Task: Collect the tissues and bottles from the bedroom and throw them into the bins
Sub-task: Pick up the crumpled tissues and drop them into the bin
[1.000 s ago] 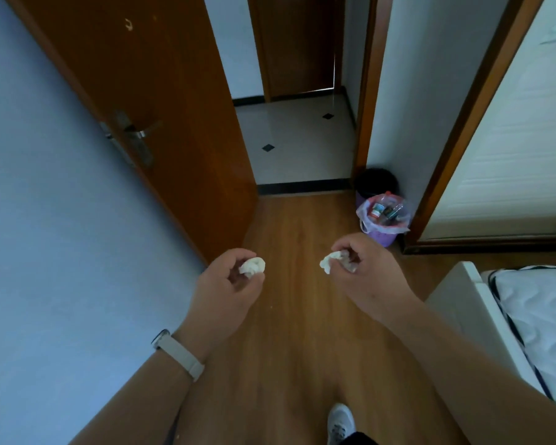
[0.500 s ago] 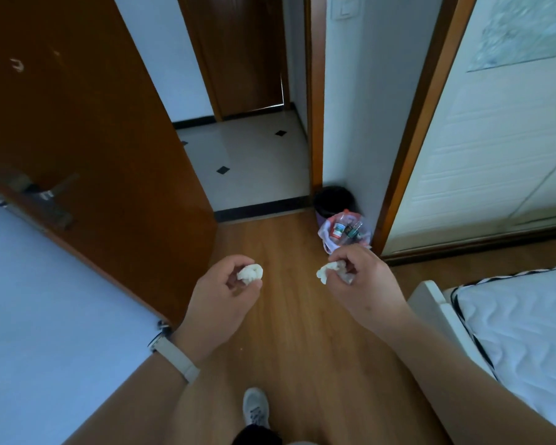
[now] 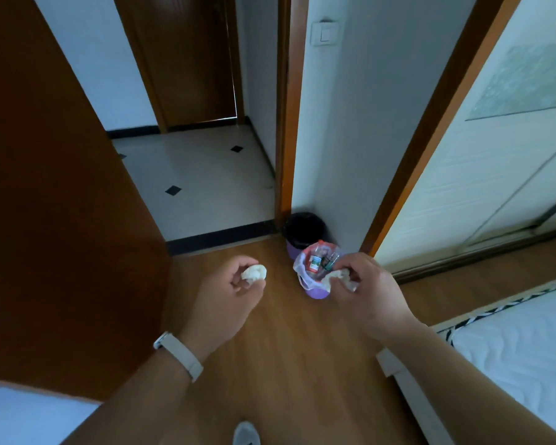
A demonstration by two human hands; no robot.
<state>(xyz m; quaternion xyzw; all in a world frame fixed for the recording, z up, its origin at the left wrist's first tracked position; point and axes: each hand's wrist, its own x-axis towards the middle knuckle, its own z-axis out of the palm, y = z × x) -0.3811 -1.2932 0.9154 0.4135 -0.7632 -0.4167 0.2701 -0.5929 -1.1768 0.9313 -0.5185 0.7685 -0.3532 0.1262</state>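
Note:
My left hand (image 3: 228,293) is closed on a crumpled white tissue (image 3: 254,272) at its fingertips. My right hand (image 3: 369,290) grips a second crumpled tissue (image 3: 333,279) and overlaps the near side of a purple bin (image 3: 316,292). That bin has a pale liner and holds several bottles (image 3: 320,260). Behind it, in the wall corner, stands a second purple bin with a black liner (image 3: 302,231); its inside looks dark.
An open brown door (image 3: 61,203) fills the left side. Beyond the dark threshold lies a white tiled hallway (image 3: 199,184). A sliding wardrobe door (image 3: 482,175) is on the right, and a white mattress (image 3: 520,354) sits at the lower right. My shoe (image 3: 246,433) shows at the bottom.
I have walked closer to the two bins; they now sit just beyond my right hand. Both hands still hold their tissues, and the door has slid further left in view.

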